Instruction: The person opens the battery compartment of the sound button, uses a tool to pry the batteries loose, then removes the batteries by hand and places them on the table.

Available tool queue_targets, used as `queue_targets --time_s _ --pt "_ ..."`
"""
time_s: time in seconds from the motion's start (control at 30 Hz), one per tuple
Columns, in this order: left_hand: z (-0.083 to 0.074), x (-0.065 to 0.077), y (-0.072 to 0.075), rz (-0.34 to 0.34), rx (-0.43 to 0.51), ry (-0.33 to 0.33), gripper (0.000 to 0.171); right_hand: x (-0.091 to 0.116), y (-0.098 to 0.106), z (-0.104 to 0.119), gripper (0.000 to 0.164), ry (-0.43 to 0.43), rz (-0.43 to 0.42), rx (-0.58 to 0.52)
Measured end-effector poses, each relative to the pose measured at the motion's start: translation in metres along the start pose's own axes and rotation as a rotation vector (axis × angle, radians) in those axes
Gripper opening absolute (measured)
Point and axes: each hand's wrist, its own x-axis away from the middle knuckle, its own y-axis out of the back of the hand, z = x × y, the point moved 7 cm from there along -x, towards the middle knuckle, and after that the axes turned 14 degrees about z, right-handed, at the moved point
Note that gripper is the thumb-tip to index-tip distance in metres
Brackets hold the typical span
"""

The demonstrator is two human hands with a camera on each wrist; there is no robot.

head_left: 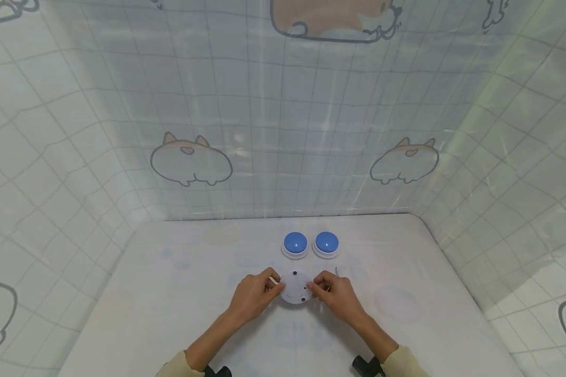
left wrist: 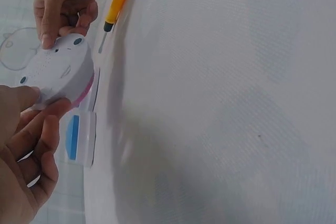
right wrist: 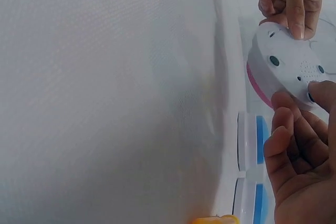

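A round white push button is held bottom side up, with dark round spots, a patch of small holes and a slot facing me. Pink shows on its lower side in both wrist views. My left hand pinches its left edge between thumb and fingers. On the opposite edge, my right hand grips it, thumb on the white face and fingers beneath. In the left wrist view the button is above the table, tilted. A screwdriver with a yellow handle lies beyond the right hand.
Two blue push buttons on white bases stand side by side behind the held one. The pale table ends at a back wall covered with a gridded curtain, and similar curtains hang on both sides.
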Motion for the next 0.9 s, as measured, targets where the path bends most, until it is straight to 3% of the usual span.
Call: queue_targets --time_s 0.37,0.9 --pt "0.002 -0.001 -0.005 0.043 0.030 0.028 0.024 0.000 0.000 0.000 0.022 0.003 0.009 0.007" --pt "0.002 -0.002 -0.011 0.094 0.035 0.054 0.030 0.001 -0.003 0.001 0.032 0.071 0.028 0.024"
